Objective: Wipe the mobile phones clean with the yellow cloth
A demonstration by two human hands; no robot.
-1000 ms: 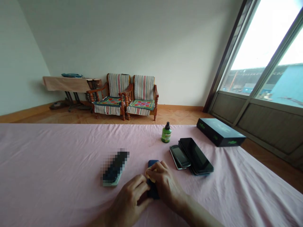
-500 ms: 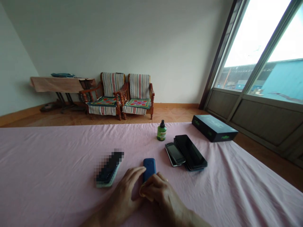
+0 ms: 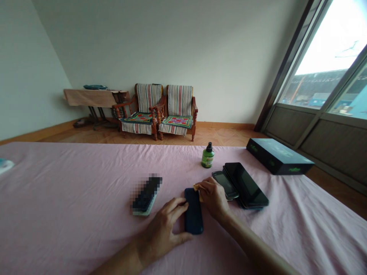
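Our left hand point(image 3: 162, 225), fingers spread, braces the blue phone point(image 3: 194, 217) on the pink sheet point(image 3: 86, 183); our right hand point(image 3: 214, 198) pinches a yellow cloth point(image 3: 196, 187) at its far corner. We'd best press lightly.

Phone point(image 3: 194, 219) on cloth point(image 3: 71, 198). Relative to phone: device pile point(image 3: 146, 196) left, bottle point(image 3: 208, 157) behind and slightly right, tablet stack point(image 3: 245, 185) right, box point(image 3: 279, 156) farther back right, chairs point(image 3: 177, 121) far behind.

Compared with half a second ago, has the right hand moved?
Yes. Judged against the bottle, the right hand has moved forward and a little rightward, closing much of the gap.
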